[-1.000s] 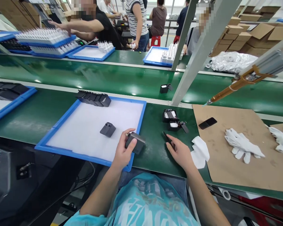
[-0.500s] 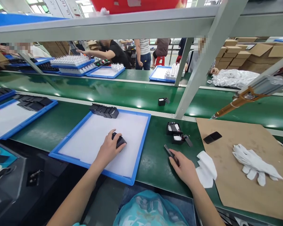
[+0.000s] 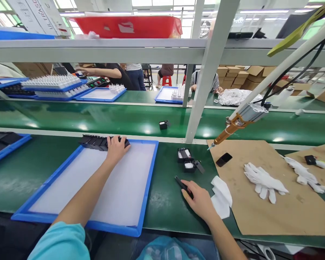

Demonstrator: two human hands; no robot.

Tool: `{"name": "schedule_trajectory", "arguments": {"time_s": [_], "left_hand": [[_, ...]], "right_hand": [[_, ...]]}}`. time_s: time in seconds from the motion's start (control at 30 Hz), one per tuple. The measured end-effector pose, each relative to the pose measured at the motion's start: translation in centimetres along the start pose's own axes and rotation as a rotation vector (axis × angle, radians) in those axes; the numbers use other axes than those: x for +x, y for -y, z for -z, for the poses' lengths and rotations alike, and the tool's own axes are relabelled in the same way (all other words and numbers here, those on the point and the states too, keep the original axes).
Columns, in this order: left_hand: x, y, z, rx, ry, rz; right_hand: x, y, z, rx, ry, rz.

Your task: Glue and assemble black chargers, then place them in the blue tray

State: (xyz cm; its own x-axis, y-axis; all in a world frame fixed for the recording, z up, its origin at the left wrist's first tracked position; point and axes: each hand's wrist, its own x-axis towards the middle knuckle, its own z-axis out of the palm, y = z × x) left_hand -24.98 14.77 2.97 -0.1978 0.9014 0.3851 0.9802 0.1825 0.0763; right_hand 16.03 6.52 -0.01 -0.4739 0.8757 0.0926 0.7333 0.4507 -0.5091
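My left hand (image 3: pixel 116 147) reaches to the far edge of the blue-rimmed white tray (image 3: pixel 147 187). Its fingers curl over the right end of a row of several black cases (image 3: pixel 96 141) lined up there. My right hand (image 3: pixel 199 203) rests on the green bench. Its fingers are closed on a thin black flat piece (image 3: pixel 182 184) that lies in front of it. Two open black cases (image 3: pixel 187 160) with white inserts sit just beyond the right hand.
A folded white cloth (image 3: pixel 221 195) lies beside my right hand. A brown cardboard sheet (image 3: pixel 273 213) carries white gloves (image 3: pixel 262 180) and a small black lid (image 3: pixel 223 159). An orange hanging screwdriver (image 3: pixel 227 132) dangles above it. A lone black case (image 3: pixel 163 125) sits on the conveyor (image 3: pixel 70 117). People work across it.
My left hand carried the dark cases from the tray's near part to the row at its far edge. The tray's middle is now bare. My right hand stayed on the flat piece.
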Motion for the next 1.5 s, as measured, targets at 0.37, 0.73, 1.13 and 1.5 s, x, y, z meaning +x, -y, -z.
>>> {"name": "schedule_trajectory", "arguments": {"time_s": [0.37,0.73,1.13,1.5], "left_hand": [[9.9,-8.4,-0.8,-0.220,0.160,-0.074],[12.9,-13.1,-1.9,-0.237,0.137,-0.049],[-9.1,-16.0,9.1,-0.321,-0.182,-0.681],[-14.9,-16.1,8.3,-0.617,0.008,-0.495]], "right_hand": [[0.0,-0.1,-1.1,-0.108,-0.049,0.075],[0.1,-0.2,-1.1,0.045,-0.191,0.108],[0.4,3.0,0.4,0.634,-0.310,0.121],[-0.5,4.8,0.8,0.557,-0.387,0.228]]}}
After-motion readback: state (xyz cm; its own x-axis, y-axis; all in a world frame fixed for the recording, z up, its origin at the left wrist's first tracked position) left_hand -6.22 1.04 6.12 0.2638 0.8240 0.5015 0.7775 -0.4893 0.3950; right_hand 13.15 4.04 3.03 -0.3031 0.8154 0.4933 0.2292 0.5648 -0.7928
